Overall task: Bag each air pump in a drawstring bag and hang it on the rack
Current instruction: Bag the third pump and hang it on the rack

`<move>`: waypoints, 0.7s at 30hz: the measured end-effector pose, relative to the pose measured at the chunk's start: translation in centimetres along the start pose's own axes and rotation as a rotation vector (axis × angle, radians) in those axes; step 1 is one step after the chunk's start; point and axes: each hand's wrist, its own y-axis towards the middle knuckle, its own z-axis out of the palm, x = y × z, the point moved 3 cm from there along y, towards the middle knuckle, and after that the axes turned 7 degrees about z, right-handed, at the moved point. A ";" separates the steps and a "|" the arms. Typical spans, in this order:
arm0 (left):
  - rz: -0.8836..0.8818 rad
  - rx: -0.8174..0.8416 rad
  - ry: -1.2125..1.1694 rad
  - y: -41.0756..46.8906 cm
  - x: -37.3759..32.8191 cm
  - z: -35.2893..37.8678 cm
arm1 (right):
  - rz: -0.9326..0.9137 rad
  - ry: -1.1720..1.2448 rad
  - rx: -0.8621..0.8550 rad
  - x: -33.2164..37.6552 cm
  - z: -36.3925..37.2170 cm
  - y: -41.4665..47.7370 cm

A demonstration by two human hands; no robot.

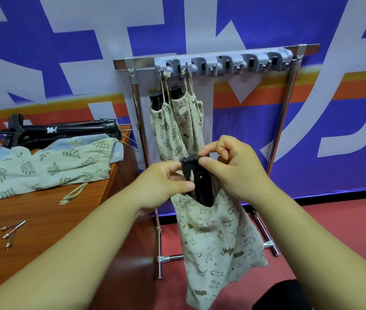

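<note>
Centre: left hand (166, 182) and right hand (233, 173) both pinch one black air pump (200, 184). It stands upright, its lower part inside one animal-print drawstring bag (217, 242).

Lower left: at least three metal needles (12, 231) on the counter (43, 211).

Mid left: one flat leaf-print bag (43, 171), with unbagged pumps (54, 130) behind; count unclear.

Beyond: two bagged pumps (177, 126) hang on the rack (222, 63).

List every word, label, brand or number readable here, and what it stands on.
No text reads clearly.
Wall banner: huge white strokes, cropped, unreadable.
Pump on the table: small white mark, too blurred to read.
Held drawstring bag: animal pictures only, no words.
</note>
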 end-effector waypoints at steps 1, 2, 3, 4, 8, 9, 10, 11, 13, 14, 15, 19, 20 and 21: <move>-0.048 0.020 -0.024 -0.1 0.2 -0.1 | 0.011 -0.030 0.002 -0.4 -0.1 -0.1; -0.092 0.032 -0.025 -0.1 0.4 -0.4 | 0.028 -0.062 0.012 -0.9 -0.3 -0.2; -0.130 0.034 0.001 -0.2 0.6 -0.5 | 0.048 -0.085 0.027 -1.3 -0.3 -0.4; -0.158 0.025 0.067 -0.2 0.8 -0.9 | 0.069 -0.102 0.044 -1.8 -0.4 -0.7; -0.177 -0.007 0.530 0.2 1.8 -1.8 | 0.101 -0.176 0.112 -2.8 -0.4 -1.5; -0.182 0.015 0.660 0.4 2.1 -1.8 | 0.103 -0.190 0.128 -2.9 -0.4 -1.6; -0.197 0.046 0.754 0.4 2.2 -1.8 | 0.102 -0.202 0.142 -2.9 -0.4 -1.7; -0.209 0.077 0.802 0.4 2.3 -1.8 | 0.098 -0.214 0.149 -2.9 -0.5 -1.7; -0.226 0.143 0.776 0.3 2.3 -1.7 | 0.093 -0.229 0.148 -2.7 -1.0 -1.7; -0.233 0.178 0.724 0.2 2.2 -1.7 | 0.092 -0.229 0.144 -2.6 -1.3 -1.8; -0.241 0.216 0.672 0.1 2.1 -1.6 | 0.089 -0.228 0.138 -2.5 -1.7 -1.8; -0.248 0.257 0.568 -0.1 2.2 -2.1 | 0.065 -0.214 0.120 -2.2 -2.7 -2.0; -0.248 0.219 0.540 -0.1 2.3 -2.1 | 0.060 -0.213 0.121 -2.2 -2.8 -2.1; -0.240 0.174 0.500 0.0 2.3 -2.1 | 0.058 -0.211 0.125 -2.1 -2.9 -2.1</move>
